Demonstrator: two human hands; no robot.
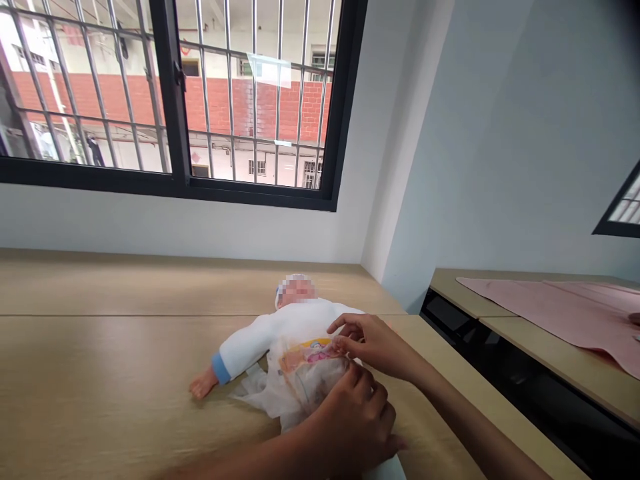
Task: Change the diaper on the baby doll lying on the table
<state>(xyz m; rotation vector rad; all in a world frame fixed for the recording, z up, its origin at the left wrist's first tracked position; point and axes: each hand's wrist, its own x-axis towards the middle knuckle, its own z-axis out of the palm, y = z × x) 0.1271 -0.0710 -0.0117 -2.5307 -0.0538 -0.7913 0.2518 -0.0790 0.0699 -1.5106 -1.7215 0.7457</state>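
A baby doll (295,320) in a white long-sleeved top with blue cuffs lies on its back on the table, its head toward the window. Around its lower body is a white diaper (317,377) with a coloured cartoon print at the waist; a loose side flap spreads to the left. My left hand (353,417) has its fingers curled closed against the diaper's near right side. Just above it, my right hand (373,343) bends its fingers and thumb onto the printed waistband's right end. Both hands partly hide the doll's legs and right side.
The wooden table (125,373) has a seam running across it. A barred window (260,100) is behind. To the right, past a gap, another table carries a pink cloth (550,307), with part of another person's hand (634,319) at the frame's edge.
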